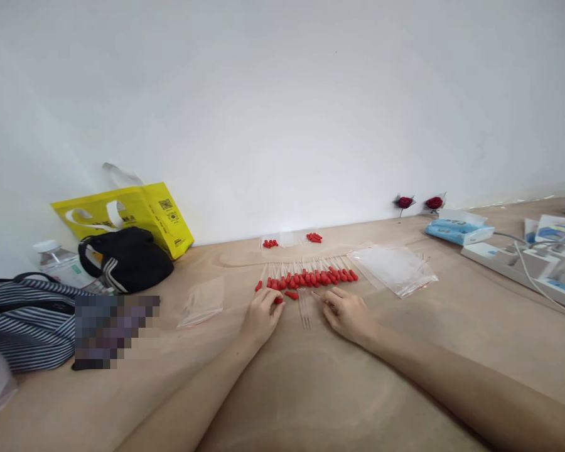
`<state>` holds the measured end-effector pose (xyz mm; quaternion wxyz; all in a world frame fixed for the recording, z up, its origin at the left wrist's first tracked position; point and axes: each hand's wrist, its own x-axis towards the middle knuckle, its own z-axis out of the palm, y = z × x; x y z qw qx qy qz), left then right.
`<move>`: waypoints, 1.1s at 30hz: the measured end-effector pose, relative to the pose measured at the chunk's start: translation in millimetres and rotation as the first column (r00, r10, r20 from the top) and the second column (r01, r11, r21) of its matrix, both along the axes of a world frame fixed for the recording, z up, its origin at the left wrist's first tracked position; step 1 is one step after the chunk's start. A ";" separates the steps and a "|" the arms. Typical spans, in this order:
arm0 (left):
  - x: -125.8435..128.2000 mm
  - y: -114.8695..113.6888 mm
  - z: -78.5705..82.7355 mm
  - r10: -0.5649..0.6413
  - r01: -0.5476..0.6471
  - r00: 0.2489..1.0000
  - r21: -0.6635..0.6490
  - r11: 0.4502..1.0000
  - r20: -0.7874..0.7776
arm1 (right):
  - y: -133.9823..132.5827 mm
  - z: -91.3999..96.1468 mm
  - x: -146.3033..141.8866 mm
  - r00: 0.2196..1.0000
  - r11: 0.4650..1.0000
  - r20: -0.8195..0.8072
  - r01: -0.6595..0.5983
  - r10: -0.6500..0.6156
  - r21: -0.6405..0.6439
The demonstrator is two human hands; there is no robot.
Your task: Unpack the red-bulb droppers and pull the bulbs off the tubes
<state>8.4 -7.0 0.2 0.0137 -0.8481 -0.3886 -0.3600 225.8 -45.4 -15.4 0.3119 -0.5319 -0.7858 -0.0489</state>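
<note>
My left hand [262, 314] is closed, with a red rubber bulb [278, 301] at its fingertips. Another loose red bulb [291, 294] lies just to its right. Several thin clear tubes [304, 309] rest on the table between my hands. My right hand [347, 312] is closed beside them, its fingers curled and pinched; what they hold, if anything, is too small to make out. Beyond both hands runs a row of droppers [311, 278], red bulbs toward me and clear tubes pointing to the wall.
Clear plastic bags [395, 269] lie right of the row, and another bag [202, 301] at left. Small bagged red bulbs [314, 238] sit near the wall. A yellow bag [169, 220], black pouch [139, 260] and striped bag [37, 320] stand left; tissues [459, 231] and a power strip [489, 257] right.
</note>
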 end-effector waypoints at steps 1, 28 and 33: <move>0.6 1.3 -0.7 0.003 -0.003 1.000 -0.009 1.000 -0.007 | 0.9 -0.4 -1.8 1.000 1.000 0.003 -0.004 0.004 0.004; -29.9 25.3 12.5 0.468 -0.451 0.883 -0.198 0.870 0.047 | -7.4 15.7 -0.5 0.955 0.940 -0.075 -0.295 0.287 -0.173; -33.7 45.8 9.6 0.488 -0.477 0.872 -0.301 0.826 -0.041 | -3.7 15.2 -2.3 0.951 0.936 -0.096 -0.307 0.294 -0.171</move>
